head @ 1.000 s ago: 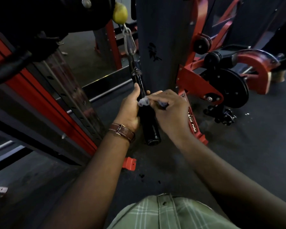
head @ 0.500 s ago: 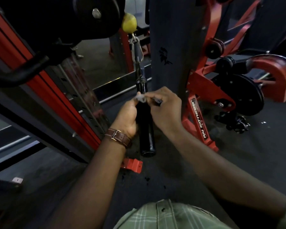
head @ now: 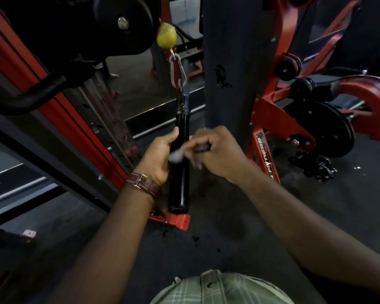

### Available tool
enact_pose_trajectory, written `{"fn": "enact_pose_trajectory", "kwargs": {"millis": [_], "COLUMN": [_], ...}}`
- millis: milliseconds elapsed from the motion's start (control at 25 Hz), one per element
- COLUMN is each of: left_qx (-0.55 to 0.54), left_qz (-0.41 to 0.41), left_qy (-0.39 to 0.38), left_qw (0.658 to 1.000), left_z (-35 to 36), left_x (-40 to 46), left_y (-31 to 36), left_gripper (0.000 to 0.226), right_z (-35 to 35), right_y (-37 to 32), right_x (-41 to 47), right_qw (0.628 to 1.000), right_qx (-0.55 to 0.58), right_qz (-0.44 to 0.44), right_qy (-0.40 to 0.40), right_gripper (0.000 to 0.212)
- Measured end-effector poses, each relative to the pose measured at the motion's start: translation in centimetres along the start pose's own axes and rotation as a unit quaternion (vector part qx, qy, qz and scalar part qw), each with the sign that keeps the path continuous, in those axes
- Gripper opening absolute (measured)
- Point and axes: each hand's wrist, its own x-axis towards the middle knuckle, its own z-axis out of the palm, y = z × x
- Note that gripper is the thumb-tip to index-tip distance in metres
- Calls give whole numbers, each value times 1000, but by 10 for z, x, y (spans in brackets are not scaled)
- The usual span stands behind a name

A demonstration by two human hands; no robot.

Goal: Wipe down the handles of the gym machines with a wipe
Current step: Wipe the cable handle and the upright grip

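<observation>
Black cylindrical handle [head: 180, 163] hangs upright from a silver carabiner [head: 177, 70] under a yellow-green ball [head: 166, 36], centre frame, above the dark floor [head: 239, 227]. Small white wipe [head: 176, 155], blurred, pressed on the handle's mid section. Right hand [head: 217, 154] grip narrow, fingers curled, pinching the wipe. Left hand [head: 159, 156] grip wrapped round the handle from the left, thumb up along it; brown watch strap [head: 143, 184] at the wrist. Red machine frame [head: 270, 119] just right.

- Dim indoor light; machine frames dark above both hands.
- Motion blur smears right hand [head: 217, 153] and wipe [head: 176, 156].
- Left hand [head: 159, 159] sharper.
- Wide-angle bending towards edges.
- Faint sheen on handle [head: 180, 189].
</observation>
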Motion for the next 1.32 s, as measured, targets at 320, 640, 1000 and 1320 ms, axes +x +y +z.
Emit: {"fn": "enact_pose_trajectory", "kwargs": {"millis": [320, 640, 1000, 1320], "left_qx": [80, 381, 614, 647], "left_qz": [-20, 54, 84, 522], "left_qy": [43, 108, 202, 287], "left_qw": [996, 916, 758, 476], "left_z": [-4, -30, -42, -30], "left_x": [-12, -44, -33, -21], "left_y": [8, 46, 74, -15], "left_gripper": [43, 43, 49, 27], "right_z": [-36, -56, -83, -80], "right_y": [23, 36, 34, 37], "right_x": [-34, -16, 32, 146], "right_qw": [981, 978, 987, 980], "right_qx": [168, 180, -14, -193], "right_qz": [80, 91, 70, 42], "right_qy": [-56, 56, 142, 2], "right_gripper": [10, 13, 23, 14]}}
